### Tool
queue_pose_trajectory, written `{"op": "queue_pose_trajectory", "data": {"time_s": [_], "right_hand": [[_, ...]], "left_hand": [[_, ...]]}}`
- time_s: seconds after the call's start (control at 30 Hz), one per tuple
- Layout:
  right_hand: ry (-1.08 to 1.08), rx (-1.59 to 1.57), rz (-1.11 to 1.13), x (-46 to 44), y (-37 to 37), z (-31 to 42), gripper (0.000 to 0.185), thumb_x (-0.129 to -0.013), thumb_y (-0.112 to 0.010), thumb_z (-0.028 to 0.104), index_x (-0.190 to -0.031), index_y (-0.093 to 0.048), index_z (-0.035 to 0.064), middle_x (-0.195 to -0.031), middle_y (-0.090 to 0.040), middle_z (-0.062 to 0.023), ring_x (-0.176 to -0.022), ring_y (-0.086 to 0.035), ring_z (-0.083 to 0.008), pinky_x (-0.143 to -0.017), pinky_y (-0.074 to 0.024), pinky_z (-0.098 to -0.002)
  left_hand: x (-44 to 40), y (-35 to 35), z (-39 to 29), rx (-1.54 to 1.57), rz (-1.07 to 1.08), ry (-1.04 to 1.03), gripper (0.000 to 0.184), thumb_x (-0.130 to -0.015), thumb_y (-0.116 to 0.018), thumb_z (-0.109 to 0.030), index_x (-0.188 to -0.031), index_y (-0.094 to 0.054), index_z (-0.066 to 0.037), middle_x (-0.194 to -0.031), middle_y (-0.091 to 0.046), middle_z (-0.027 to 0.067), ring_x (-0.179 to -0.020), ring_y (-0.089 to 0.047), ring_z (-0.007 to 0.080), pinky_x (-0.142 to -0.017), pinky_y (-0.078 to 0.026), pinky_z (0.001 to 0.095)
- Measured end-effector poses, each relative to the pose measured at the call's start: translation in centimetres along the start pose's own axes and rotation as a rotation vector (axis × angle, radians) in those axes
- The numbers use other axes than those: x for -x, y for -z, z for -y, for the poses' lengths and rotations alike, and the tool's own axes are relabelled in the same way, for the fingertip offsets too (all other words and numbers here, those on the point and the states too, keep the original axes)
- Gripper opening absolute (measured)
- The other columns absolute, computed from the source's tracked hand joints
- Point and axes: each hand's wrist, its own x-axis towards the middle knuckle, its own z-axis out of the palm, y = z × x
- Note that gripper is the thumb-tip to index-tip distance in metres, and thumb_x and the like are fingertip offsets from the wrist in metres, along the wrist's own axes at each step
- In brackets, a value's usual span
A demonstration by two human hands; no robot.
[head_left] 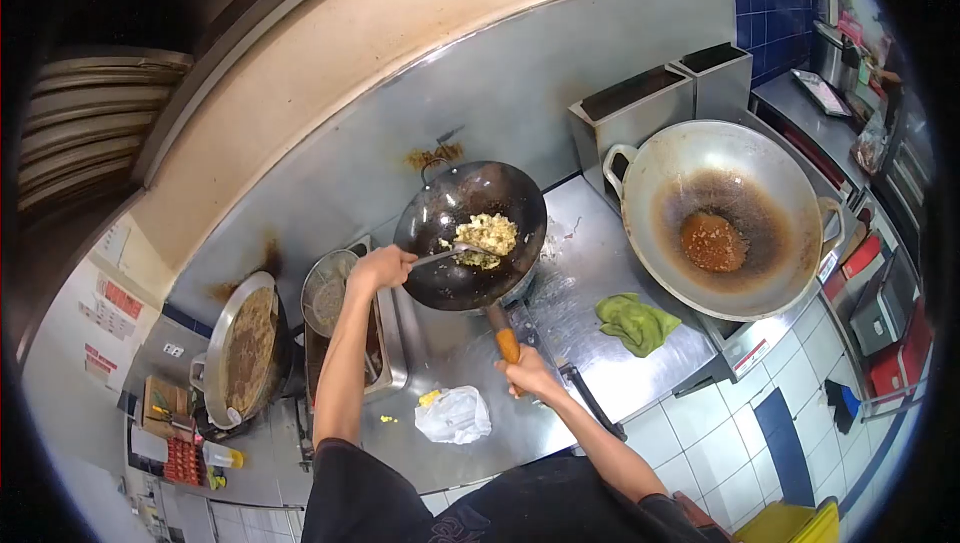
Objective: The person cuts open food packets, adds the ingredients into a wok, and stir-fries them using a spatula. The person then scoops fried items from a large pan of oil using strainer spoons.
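A dark wok (440,208) sits over the stove, tilted a little, with yellow and white chopped food (487,234) like scrambled egg inside it. My right hand (530,376) is closed around the wok's wooden handle (507,345). Over the wok's left rim, my left hand (383,268) grips a metal spatula (437,257) whose far end reaches into the food. Just below the wok, a crumpled white plastic bag (453,415) lies on the steel counter, with small yellow bits beside it.
A large pale wok (660,253) holding reddish-brown sauce stands at right. A green cloth (637,324) lies on the steel counter (570,283). At left are a strainer (327,293) over a metal tray and a big pan (250,343) of brown liquid.
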Motion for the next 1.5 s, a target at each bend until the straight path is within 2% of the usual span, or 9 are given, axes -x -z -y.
{"op": "queue_pose_trajectory", "data": {"time_s": [0.27,0.33,0.57,0.73,0.87,1.0,1.17,1.27,1.5], "right_hand": [[-0.014,0.026,0.0,1.8,0.3,1.4,0.026,-0.083,-0.064,0.02,-0.095,-0.05,0.0027,-0.066,-0.055,-0.0056,-0.044,-0.057,-0.0162,-0.038,-0.046,-0.0305],[-0.022,0.056,-0.025,1.2,0.7,2.2,0.024,-0.083,-0.064,0.019,-0.094,-0.05,0.0037,-0.066,-0.054,-0.0044,-0.044,-0.056,-0.0154,-0.039,-0.0456,-0.0299],[-0.168,-0.482,0.278,2.2,0.9,1.5,0.02,-0.085,-0.067,0.019,-0.088,-0.05,0.0092,-0.066,-0.051,0.0014,-0.049,-0.048,-0.0097,-0.043,-0.0418,-0.0254],[-0.193,-0.472,0.22,1.0,0.1,-0.5,0.022,-0.086,-0.067,0.017,-0.096,-0.05,0.0087,-0.062,-0.047,0.0024,-0.045,-0.043,-0.0085,-0.041,-0.0377,-0.0256],[-0.223,-0.524,0.293,0.8,-0.5,-0.2,0.019,-0.089,-0.064,0.023,-0.091,-0.049,0.0126,-0.059,-0.046,0.001,-0.041,-0.042,-0.01,-0.037,-0.0335,-0.0265],[-0.171,-0.487,0.261,2.5,-3.2,0.7,0.02,-0.09,-0.062,0.027,-0.084,-0.049,0.013,-0.059,-0.046,0.002,-0.044,-0.043,-0.0093,-0.041,-0.0348,-0.0247],[-0.17,-0.486,0.215,0.4,-3.3,-1.4,0.018,-0.091,-0.061,0.024,-0.084,-0.049,0.0135,-0.06,-0.046,0.0034,-0.047,-0.041,-0.0084,-0.043,-0.034,-0.0234],[-0.133,-0.514,0.268,3.6,-5.3,1.9,0.016,-0.091,-0.062,0.022,-0.084,-0.049,0.0136,-0.061,-0.045,0.0033,-0.047,-0.041,-0.0084,-0.044,-0.0331,-0.0237],[-0.111,-0.535,0.27,2.1,-4.9,0.8,0.014,-0.09,-0.062,0.019,-0.085,-0.049,0.0146,-0.061,-0.045,0.0035,-0.048,-0.041,-0.0079,-0.044,-0.0329,-0.0234]], "left_hand": [[-4.0,0.8,-0.9,-0.009,0.038,0.029,0.036,-0.086,-0.052,-0.024,-0.12,-0.064,-0.024,-0.117,-0.063,0.0135,-0.11,-0.059,0.0338,-0.096,-0.046,0.0416],[-5.4,-0.5,0.9,-0.008,-0.111,-0.092,0.036,-0.086,-0.052,-0.024,-0.119,-0.065,-0.023,-0.112,-0.065,0.0156,-0.107,-0.06,0.034,-0.094,-0.047,0.0406],[-5.8,-1.8,-0.2,0.128,-0.181,-0.045,0.033,-0.085,-0.054,-0.028,-0.114,-0.067,-0.021,-0.109,-0.066,0.0151,-0.105,-0.061,0.0333,-0.091,-0.049,0.0418],[0.6,-8.0,-3.1,0.1,-0.204,-0.01,0.032,-0.079,-0.058,-0.023,-0.11,-0.065,-0.018,-0.099,-0.069,0.0124,-0.091,-0.066,0.0328,-0.079,-0.053,0.0453],[6.2,-13.1,-2.4,0.369,-0.308,0.076,0.04,-0.088,-0.055,-0.026,-0.128,-0.057,-0.025,-0.102,-0.068,0.0119,-0.094,-0.064,0.0335,-0.079,-0.051,0.0454],[4.7,-15.1,-3.9,0.445,-0.403,0.23,0.023,-0.083,-0.057,-0.018,-0.104,-0.065,-0.012,-0.092,-0.068,0.0164,-0.086,-0.066,0.0355,-0.073,-0.052,0.0455],[10.8,-13.4,-4.2,0.417,-0.294,0.104,0.022,-0.081,-0.057,-0.011,-0.1,-0.066,-0.006,-0.09,-0.068,0.0188,-0.087,-0.067,0.0337,-0.072,-0.053,0.0448],[8.6,-12.7,-3.8,0.456,-0.375,0.251,0.023,-0.079,-0.056,-0.009,-0.1,-0.066,-0.005,-0.092,-0.068,0.0195,-0.09,-0.067,0.0336,-0.075,-0.052,0.0451],[10.9,-12.5,-3.9,0.33,-0.231,0.219,0.023,-0.079,-0.057,-0.015,-0.099,-0.068,-0.011,-0.094,-0.068,0.0172,-0.093,-0.065,0.0346,-0.078,-0.052,0.0464]]}}
